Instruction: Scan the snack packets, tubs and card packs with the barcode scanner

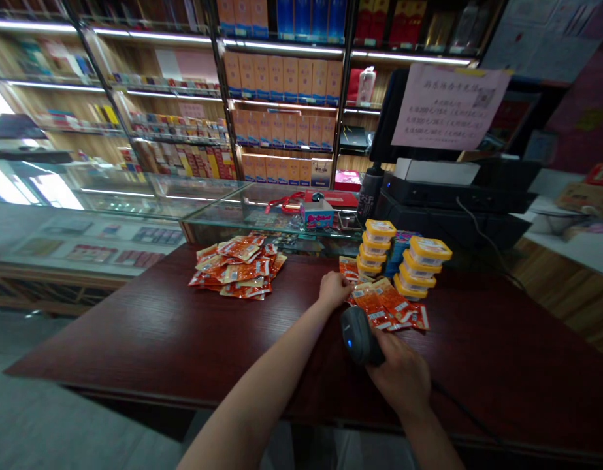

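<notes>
My right hand (402,372) is wrapped around a dark barcode scanner (356,334) with a blue light on it, held over the near side of the table. A cable runs from it to the lower right. My left hand (334,289) is closed, its fingertips pinching at the left edge of a spread of orange snack packets (379,300). Part of those fingers is hidden. On the left of the table lies a larger heap of similar orange packets (240,266). Behind the spread stand two stacks of yellow-lidded tubs, a left stack (372,251) and a right stack (419,267).
Blue packages (399,251) sit between the tub stacks. A monitor with a paper notice (448,108) stands at the back right, beside a dark bottle (370,192). A glass display counter (223,209) with a small colourful box (317,214) borders the table (159,333). Stocked shelves line the wall.
</notes>
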`<state>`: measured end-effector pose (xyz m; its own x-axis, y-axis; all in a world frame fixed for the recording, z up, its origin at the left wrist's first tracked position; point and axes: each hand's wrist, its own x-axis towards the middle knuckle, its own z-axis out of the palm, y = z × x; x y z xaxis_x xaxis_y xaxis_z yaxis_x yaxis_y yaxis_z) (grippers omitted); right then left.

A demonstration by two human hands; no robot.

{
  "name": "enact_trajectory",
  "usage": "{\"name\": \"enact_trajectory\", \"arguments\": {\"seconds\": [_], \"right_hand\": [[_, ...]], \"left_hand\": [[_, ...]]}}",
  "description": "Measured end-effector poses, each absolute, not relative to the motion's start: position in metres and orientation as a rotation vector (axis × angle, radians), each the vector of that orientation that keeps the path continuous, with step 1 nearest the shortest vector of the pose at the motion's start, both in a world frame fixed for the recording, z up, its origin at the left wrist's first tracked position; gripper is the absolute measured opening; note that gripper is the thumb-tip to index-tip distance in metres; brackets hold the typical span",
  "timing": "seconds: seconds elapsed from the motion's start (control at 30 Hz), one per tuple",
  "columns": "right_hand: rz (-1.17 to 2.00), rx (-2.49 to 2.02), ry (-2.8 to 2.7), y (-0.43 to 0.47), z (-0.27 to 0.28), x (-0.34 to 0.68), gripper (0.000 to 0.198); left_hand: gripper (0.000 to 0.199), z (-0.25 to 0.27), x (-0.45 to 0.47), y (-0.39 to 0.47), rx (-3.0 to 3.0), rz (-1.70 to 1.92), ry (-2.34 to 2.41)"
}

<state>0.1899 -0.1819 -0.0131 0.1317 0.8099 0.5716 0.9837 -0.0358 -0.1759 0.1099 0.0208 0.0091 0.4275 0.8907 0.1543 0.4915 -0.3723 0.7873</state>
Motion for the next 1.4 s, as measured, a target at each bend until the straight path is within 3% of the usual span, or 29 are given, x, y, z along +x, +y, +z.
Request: {"name": "enact_trajectory", "arguments": {"seconds": [0.2, 0.43, 0.6, 0.73, 0.9, 1.2, 1.4], "right_hand": [[-0.414, -1.901, -1.721, -0.183, -0.012, 0.190, 0.033], [-0.365, -1.958, -1.728, -0.184, -0.004, 0.186, 0.032], [0.006, -2.001, -1.643, -0.183, 0.018, 0.181, 0.044], [0.314, -1.858, -1.541, -0.182, 0.035, 0.176, 0.034], [0.437, -1.696, -1.487, -0.181, 0.044, 0.170, 0.040], [0.403, -1.685, -1.529, -0.179, 0.044, 0.167, 0.041], [0.102, -1.794, -1.661, -0.182, 0.040, 0.172, 0.030]], "left_hand": [[0.007, 0.011, 0.088, 0.016, 1.379, 0.935, 0.955], [0.027, 0.003, 0.030, 0.012, 1.096, 1.315, 0.840], [0.032, -0.007, 0.019, 0.010, 1.044, 1.448, 0.851], [0.032, -0.008, 0.020, 0.009, 1.040, 1.448, 0.827], [0.033, -0.009, 0.019, 0.009, 1.039, 1.445, 0.818], [0.025, -0.008, 0.019, 0.006, 1.050, 1.453, 0.837], [0.027, -0.006, 0.020, 0.004, 1.049, 1.443, 0.847]]}}
